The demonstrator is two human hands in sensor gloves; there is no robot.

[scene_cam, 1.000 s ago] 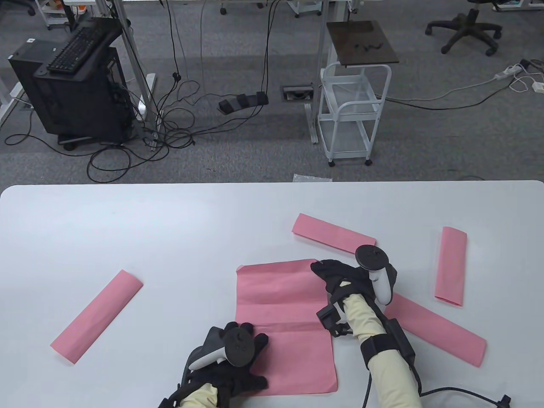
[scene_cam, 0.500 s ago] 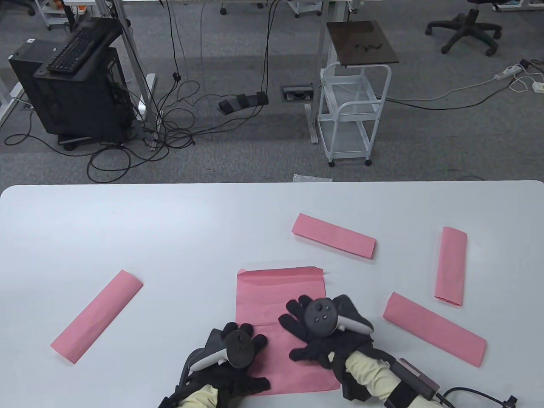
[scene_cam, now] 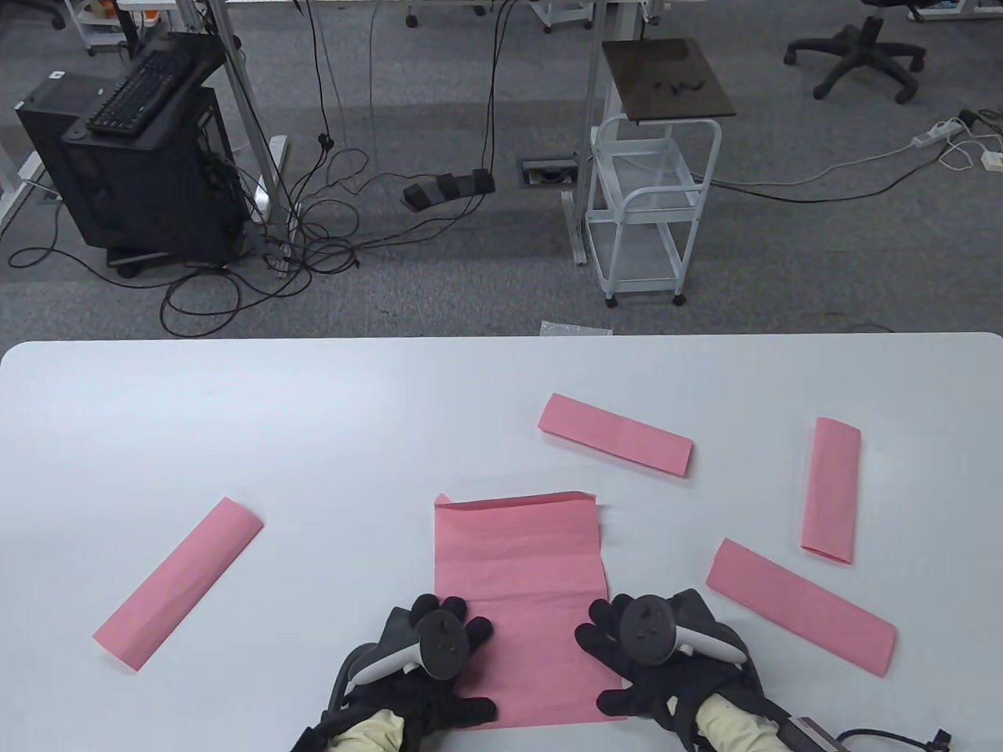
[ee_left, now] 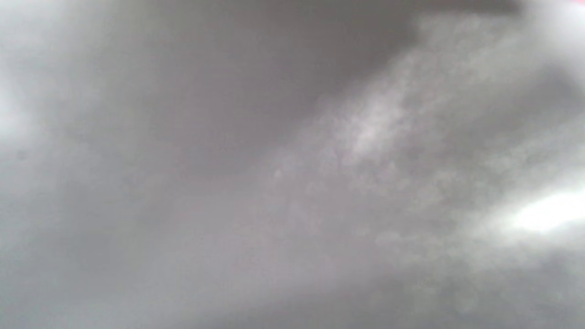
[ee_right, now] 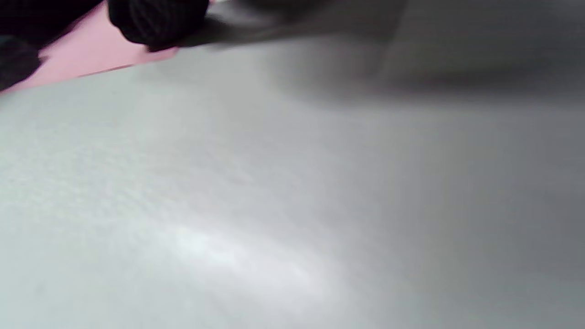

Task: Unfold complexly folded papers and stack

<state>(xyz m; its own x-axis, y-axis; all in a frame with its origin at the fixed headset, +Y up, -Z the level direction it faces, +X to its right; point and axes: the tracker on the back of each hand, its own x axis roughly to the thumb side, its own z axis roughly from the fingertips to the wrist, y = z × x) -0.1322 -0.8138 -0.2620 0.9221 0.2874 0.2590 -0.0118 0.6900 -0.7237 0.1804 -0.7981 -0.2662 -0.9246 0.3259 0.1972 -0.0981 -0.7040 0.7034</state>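
An unfolded pink sheet (scene_cam: 521,572) lies flat at the table's front centre, with creases across it and its far edge curled up a little. My left hand (scene_cam: 439,650) rests flat on its near left part with fingers spread. My right hand (scene_cam: 639,654) rests flat on its near right edge with fingers spread. The right wrist view shows a gloved fingertip (ee_right: 155,20) on the pink sheet (ee_right: 91,50) at its corner. Several folded pink strips lie around: one far left (scene_cam: 179,583), one behind (scene_cam: 616,434), one far right (scene_cam: 831,490), one near right (scene_cam: 799,605). The left wrist view is a grey blur.
The white table (scene_cam: 274,439) ends at a far edge with carpet, cables and a white cart (scene_cam: 650,211) beyond. The folded strip at near right lies close beside my right hand.
My right hand came back from the sheet's far right corner, passed over the sheet's middle and now rests on its near right edge. The sheet lies flatter. My left hand stayed put.
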